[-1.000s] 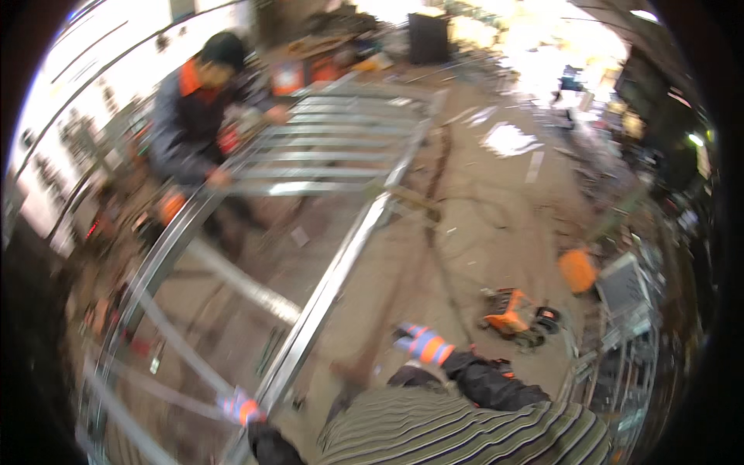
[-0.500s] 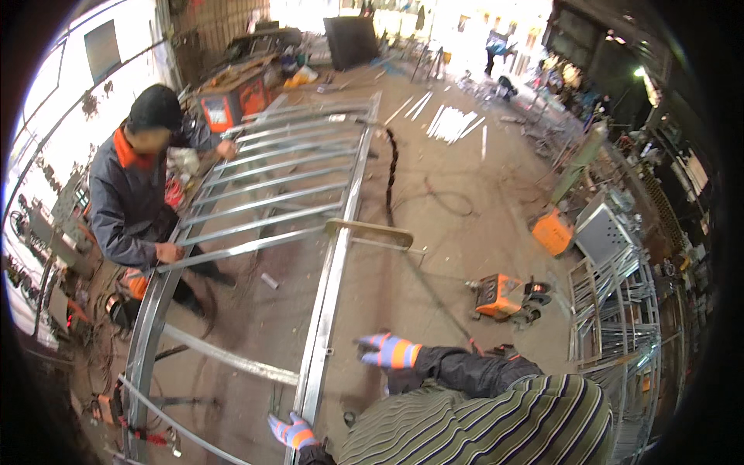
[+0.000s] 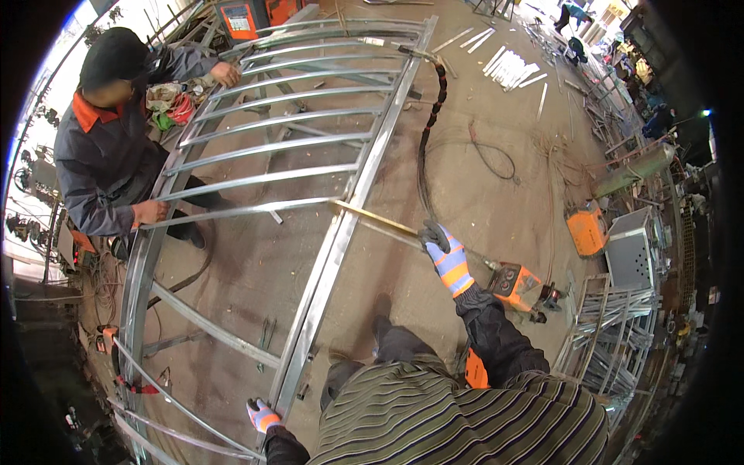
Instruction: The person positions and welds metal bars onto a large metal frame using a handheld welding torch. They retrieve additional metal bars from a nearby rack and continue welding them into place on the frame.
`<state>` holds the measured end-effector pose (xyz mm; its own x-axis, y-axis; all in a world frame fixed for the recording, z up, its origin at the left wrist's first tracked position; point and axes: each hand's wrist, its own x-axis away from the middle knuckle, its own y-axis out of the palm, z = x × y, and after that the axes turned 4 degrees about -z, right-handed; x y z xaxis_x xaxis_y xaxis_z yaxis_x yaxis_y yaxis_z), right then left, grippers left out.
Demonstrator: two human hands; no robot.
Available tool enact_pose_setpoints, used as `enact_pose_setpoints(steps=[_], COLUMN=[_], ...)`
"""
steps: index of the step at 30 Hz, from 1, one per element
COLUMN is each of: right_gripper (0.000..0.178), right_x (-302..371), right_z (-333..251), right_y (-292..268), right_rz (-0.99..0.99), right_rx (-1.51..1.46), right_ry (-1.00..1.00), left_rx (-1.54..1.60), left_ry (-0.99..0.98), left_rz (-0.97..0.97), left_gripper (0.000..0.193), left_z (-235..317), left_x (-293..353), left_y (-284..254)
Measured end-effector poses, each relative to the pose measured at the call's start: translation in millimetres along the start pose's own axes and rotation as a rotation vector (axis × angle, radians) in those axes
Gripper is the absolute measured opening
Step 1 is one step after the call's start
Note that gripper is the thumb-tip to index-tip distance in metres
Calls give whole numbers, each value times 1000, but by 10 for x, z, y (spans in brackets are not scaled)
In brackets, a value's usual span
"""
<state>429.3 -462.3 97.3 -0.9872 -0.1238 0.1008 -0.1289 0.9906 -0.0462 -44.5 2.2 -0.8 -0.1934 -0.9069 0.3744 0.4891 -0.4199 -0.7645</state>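
Note:
A long metal frame (image 3: 316,288) with several crosswise slats stands in front of me. My right hand (image 3: 447,260), in a purple and orange glove with a dark palm, is closed on the near end of a narrow yellowish flat strip (image 3: 380,217). The strip's other end meets the frame's right rail beside the end of the lowest slat (image 3: 240,210). My left hand (image 3: 265,416), gloved alike, is at the lower end of that rail with its fingers stretched out; whether it presses on the metal is unclear.
Across the frame a person in a dark jacket (image 3: 108,170) has one hand on a slat end and one farther up the left rail. A dark wrapped cable (image 3: 426,147) runs from the frame's far end. An orange machine (image 3: 515,288) and a rack of metal pieces (image 3: 608,333) stand right.
My right hand has reached forward and taken the strip, which now appears edge-on and slanted instead of flat. The left hand stays by the rail's lower end. My view has tilted down.

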Motion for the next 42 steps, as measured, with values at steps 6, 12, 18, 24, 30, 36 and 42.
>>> enact_pose_setpoints(steps=[6,12,18,24,30,36,42], right_gripper=[49,59,72,77,75,64,50], right_x=[-589,-1990,-4628,-6758,-7690,-7926,-7371], right_z=[-220,-416,-401,-395,-344,-427,-459], right_y=[-206,-568,-785,-651,-642,-648,-1331], right_rz=[-11,-2,134,287,147,87,86], right_rx=[53,355,913,1231,1578,1500,1312], right_ry=[-69,-195,-197,-90,-112,36,-267], left_rx=[-325,-70,76,-330,-194,-18,23], left_ry=[139,66,415,274,220,-70,-69], left_rz=[148,80,139,198,55,-56,-45], left_gripper=[36,40,41,43,41,37,35], left_z=[-91,117,1394,2497,2323,2129,2222], left_x=[8,91,231,601,504,437,517], left_y=[26,-31,1115,1933,1864,1804,1817])
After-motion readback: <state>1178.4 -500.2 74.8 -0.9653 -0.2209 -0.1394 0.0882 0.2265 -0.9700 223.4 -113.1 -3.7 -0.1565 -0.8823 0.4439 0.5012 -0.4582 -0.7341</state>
